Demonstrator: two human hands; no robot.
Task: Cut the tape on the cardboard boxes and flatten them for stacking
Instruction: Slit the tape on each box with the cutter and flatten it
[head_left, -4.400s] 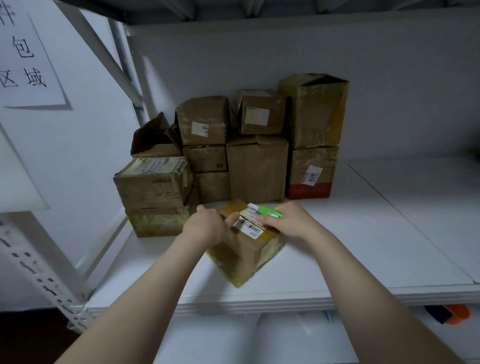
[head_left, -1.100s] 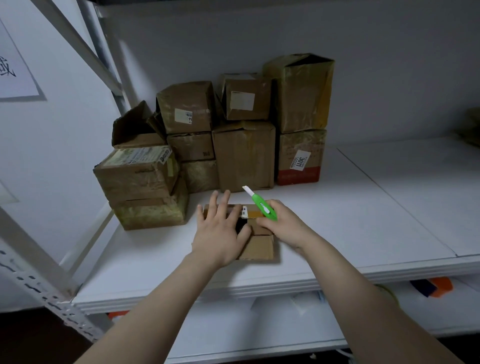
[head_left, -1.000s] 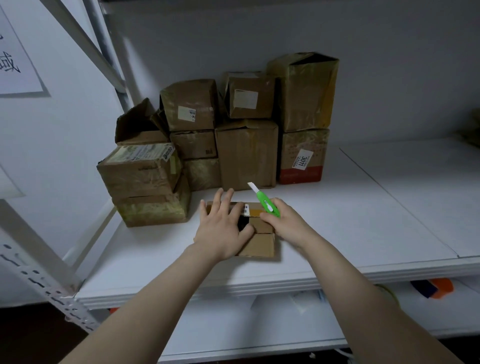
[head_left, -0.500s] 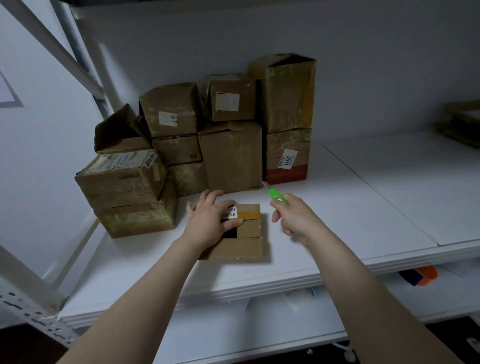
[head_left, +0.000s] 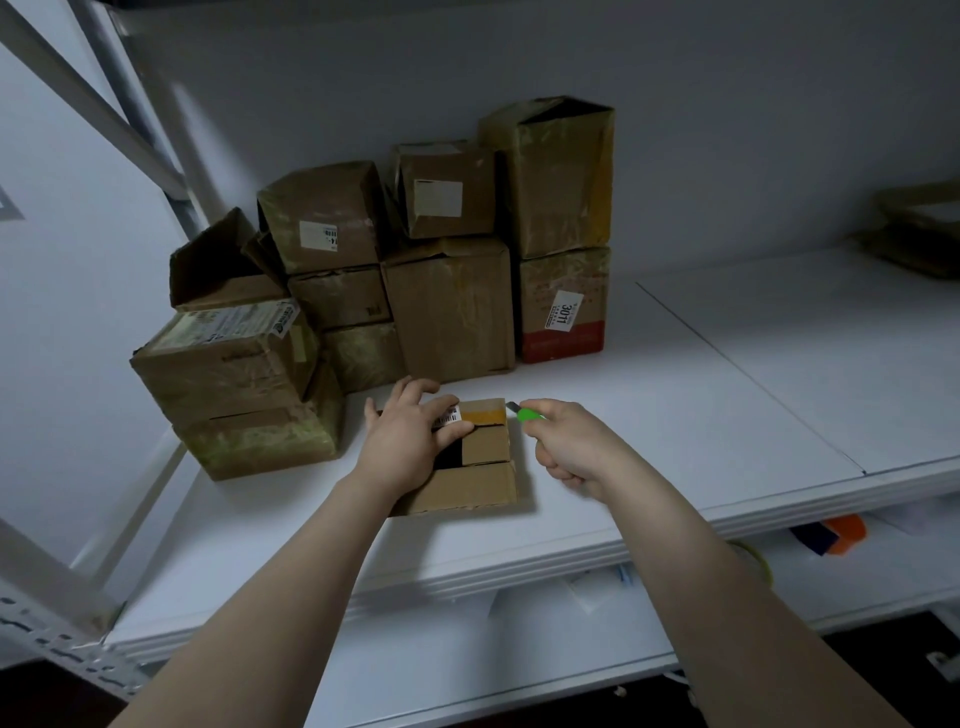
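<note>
A flattened brown cardboard box (head_left: 475, 467) with a barcode label and yellow tape lies on the white shelf (head_left: 649, 415). My left hand (head_left: 410, 436) rests flat on the box's left part, fingers spread over the label. My right hand (head_left: 571, 441) grips a green box cutter (head_left: 527, 414), just right of the box and off it. The cutter's tip points left, close to the box's far right corner.
A pile of several taped cardboard boxes (head_left: 405, 280) stands behind and left of the flat box, against the back wall. Flat cardboard (head_left: 919, 234) lies far right. A metal rack upright (head_left: 145, 119) rises at the left. An orange item (head_left: 841, 530) sits on the lower shelf.
The box went from standing to pressed flat under my left hand. My right hand with the cutter lifted off the box and moved to its right side.
</note>
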